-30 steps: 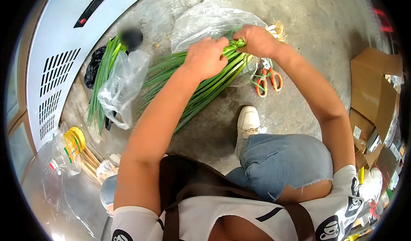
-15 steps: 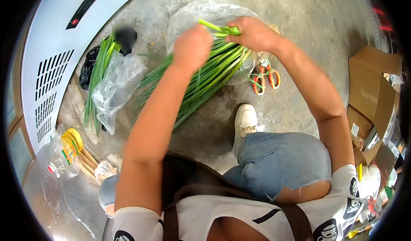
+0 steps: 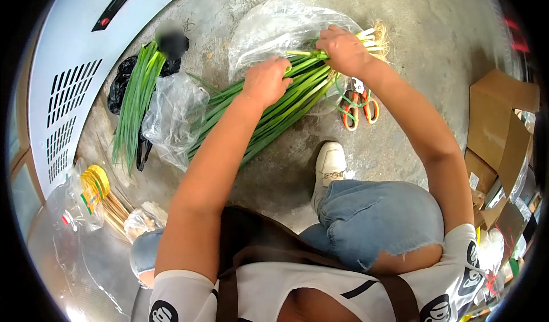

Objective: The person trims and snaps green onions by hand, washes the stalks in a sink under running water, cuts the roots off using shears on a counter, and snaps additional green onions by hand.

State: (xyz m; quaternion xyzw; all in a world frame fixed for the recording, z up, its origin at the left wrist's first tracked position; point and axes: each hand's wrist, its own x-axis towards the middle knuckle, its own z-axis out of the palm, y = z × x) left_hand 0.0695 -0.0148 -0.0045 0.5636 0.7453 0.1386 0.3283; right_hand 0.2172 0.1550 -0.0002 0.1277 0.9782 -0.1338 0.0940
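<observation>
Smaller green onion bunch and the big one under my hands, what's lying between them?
A crumpled clear plastic bag lies between the smaller bunch and the big bunch, as the head view shows.

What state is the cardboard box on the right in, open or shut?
Open: the cardboard box has its flaps spread apart, not folded together over its top.
</observation>
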